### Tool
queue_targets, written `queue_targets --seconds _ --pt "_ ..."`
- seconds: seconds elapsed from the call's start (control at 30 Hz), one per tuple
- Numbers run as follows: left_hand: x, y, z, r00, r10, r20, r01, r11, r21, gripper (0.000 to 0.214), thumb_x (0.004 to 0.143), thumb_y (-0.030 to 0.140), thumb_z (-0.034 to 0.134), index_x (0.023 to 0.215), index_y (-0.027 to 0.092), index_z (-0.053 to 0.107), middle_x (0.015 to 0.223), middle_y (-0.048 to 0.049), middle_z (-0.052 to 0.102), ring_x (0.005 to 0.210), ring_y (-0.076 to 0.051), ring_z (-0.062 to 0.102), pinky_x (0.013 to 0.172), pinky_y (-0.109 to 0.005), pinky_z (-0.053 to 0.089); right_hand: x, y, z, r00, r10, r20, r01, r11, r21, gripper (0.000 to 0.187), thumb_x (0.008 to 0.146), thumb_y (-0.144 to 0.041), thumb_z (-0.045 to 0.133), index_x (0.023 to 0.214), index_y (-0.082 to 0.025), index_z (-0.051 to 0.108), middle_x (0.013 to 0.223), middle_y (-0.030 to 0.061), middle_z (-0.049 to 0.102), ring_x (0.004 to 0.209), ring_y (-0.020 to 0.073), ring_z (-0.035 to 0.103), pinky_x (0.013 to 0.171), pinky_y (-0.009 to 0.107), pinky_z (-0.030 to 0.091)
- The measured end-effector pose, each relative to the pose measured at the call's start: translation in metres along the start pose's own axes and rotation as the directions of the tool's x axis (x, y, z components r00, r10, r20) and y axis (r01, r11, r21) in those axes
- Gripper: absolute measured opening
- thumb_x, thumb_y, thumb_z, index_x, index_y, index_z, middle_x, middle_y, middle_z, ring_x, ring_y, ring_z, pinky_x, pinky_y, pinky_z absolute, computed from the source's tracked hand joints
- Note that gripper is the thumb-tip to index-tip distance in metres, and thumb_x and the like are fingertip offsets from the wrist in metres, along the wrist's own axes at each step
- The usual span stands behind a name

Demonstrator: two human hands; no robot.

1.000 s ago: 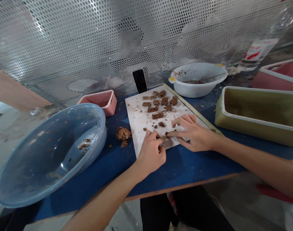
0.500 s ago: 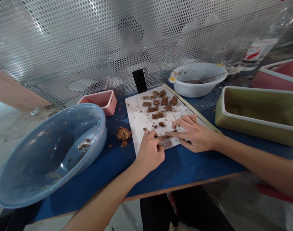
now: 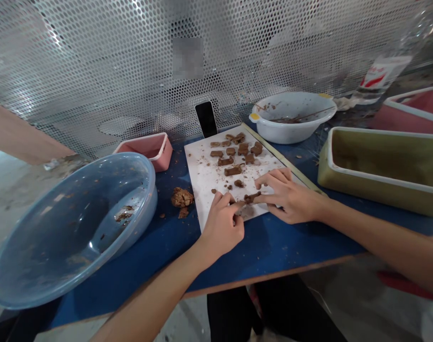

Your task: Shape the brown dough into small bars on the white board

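A small dark brown clay piece (image 3: 252,197) lies on the near part of a white board (image 3: 198,164). From the left, my left hand (image 3: 223,225) reaches it with an outstretched finger; its thumb is bent and apart, the rest partly curled. My right hand (image 3: 289,197) comes from the right with its fingers spread, one fingertip touching the piece's other end. Neither hand wraps around it. Just beyond lie a small clay lump (image 3: 238,183) and crumbs. Farther up the board sit several shaped brown clay pieces (image 3: 232,170), some like short bars with wider ends.
Left of the board are a crumbly clay lump (image 3: 182,197), a large blue basin (image 3: 74,280) and a pink tub (image 3: 163,156). A phone (image 3: 206,118) leans behind. On the right are a bamboo strip (image 3: 284,162), a white basin (image 3: 291,133), a green planter (image 3: 380,187) and a bottle (image 3: 383,76).
My right hand has shifted slightly and its fingertip has drawn back to the right, so more of the small clay piece shows. My left hand is almost unmoved.
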State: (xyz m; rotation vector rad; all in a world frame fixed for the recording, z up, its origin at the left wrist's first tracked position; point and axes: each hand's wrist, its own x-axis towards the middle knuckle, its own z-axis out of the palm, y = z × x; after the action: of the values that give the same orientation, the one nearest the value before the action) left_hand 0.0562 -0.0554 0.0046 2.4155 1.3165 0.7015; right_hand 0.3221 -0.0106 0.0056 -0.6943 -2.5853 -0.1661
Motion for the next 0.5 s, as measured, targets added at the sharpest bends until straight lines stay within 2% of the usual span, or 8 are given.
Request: queue_targets --seconds 0.27,0.37,0.43,0.5 --pt "0.001 -0.001 0.001 1.000 0.009 0.010 -0.009 1.000 0.005 0.027 0.086 -0.001 0.057 0.088 0.018 0.076 0.095 -0.0098 0.056 0.102 -0.030 0.049 0.094 -0.052 0.054 -0.002 -0.002 0.005 0.997 0.029 0.065 -0.030 0.999 0.020 0.030 0.104 -0.019 0.058 0.124 -0.027 0.079 0.133 0.0148 0.058 0.122 0.0339 0.052 0.096 0.049 0.037" --pt "0.001 -0.002 0.000 1.000 0.006 -0.002 -0.006 1.000 -0.008 0.033 0.087 -0.001 0.056 0.098 0.018 0.081 0.095 -0.0100 0.057 0.103 -0.030 0.050 0.094 -0.052 0.055 0.000 -0.001 0.005 0.999 0.024 0.036 -0.025 0.999 0.026 0.031 0.104 -0.019 0.058 0.125 -0.029 0.079 0.131 0.0132 0.060 0.119 0.0321 0.054 0.094 0.048 0.037" --pt "0.001 -0.003 0.001 1.000 0.005 -0.031 -0.006 1.000 -0.024 0.040 0.088 -0.001 0.055 0.111 0.018 0.083 0.097 -0.0106 0.058 0.104 -0.031 0.051 0.094 -0.051 0.055 0.001 -0.001 -0.002 0.995 0.092 -0.032 -0.091 0.995 0.027 0.031 0.105 -0.020 0.057 0.125 -0.030 0.078 0.128 0.0121 0.061 0.114 0.0305 0.056 0.092 0.047 0.037" --pt "0.000 -0.006 0.001 0.999 0.008 -0.054 -0.010 0.999 -0.037 0.044 0.088 -0.001 0.055 0.118 0.017 0.083 0.099 -0.0114 0.060 0.105 -0.031 0.052 0.094 -0.051 0.056 0.002 0.000 -0.016 0.961 0.255 -0.106 -0.253 0.967 0.037 0.030 0.107 -0.026 0.056 0.129 -0.030 0.076 0.126 0.0121 0.063 0.113 0.0308 0.058 0.092 0.048 0.040"
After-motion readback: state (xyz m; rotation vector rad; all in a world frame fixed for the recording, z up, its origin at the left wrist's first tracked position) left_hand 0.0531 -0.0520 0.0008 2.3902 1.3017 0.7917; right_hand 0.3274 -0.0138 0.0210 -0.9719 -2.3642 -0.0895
